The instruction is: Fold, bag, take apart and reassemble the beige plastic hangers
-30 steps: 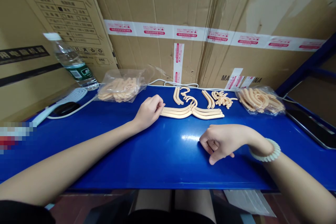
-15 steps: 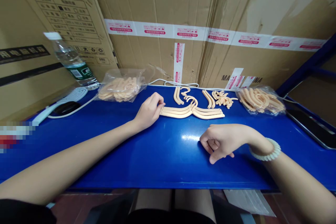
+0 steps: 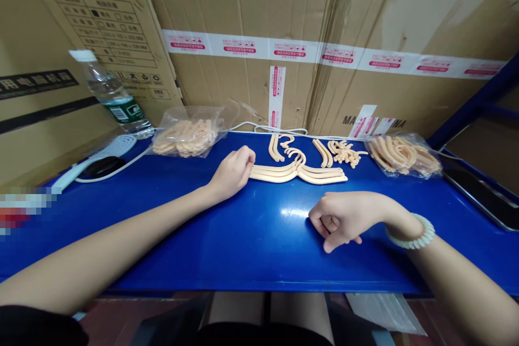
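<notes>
Several beige plastic folding clothes hangers [image 3: 275, 174] lie nested together on the blue tabletop [image 3: 251, 243], their hooks upward and arms spread to both sides. At the left ends of their arms is my left hand [image 3: 233, 173], fingers closed against those ends, which they partly cover. My right hand [image 3: 344, 219] rests on the table nearer to me, fingers loosely curled with nothing seen in them. Behind the hangers are loose hanger arms [image 3: 275, 147], a single hook [image 3: 287, 141], another set of arms [image 3: 322, 152] and a pile of hooks [image 3: 346, 153].
Clear bags of beige hanger parts stand at the left [image 3: 186, 138] and right [image 3: 403, 154]. A water bottle [image 3: 121, 105], a pale brush-like item [image 3: 109, 148] and a black object [image 3: 103, 166] are at far left. A phone-like dark slab [image 3: 482, 197] lies right. Cardboard boxes [image 3: 243, 81] line the back.
My left hand has shifted slightly and its fingers have curled in closer over the hangers' left ends. My right hand and the hangers look unmoved.
</notes>
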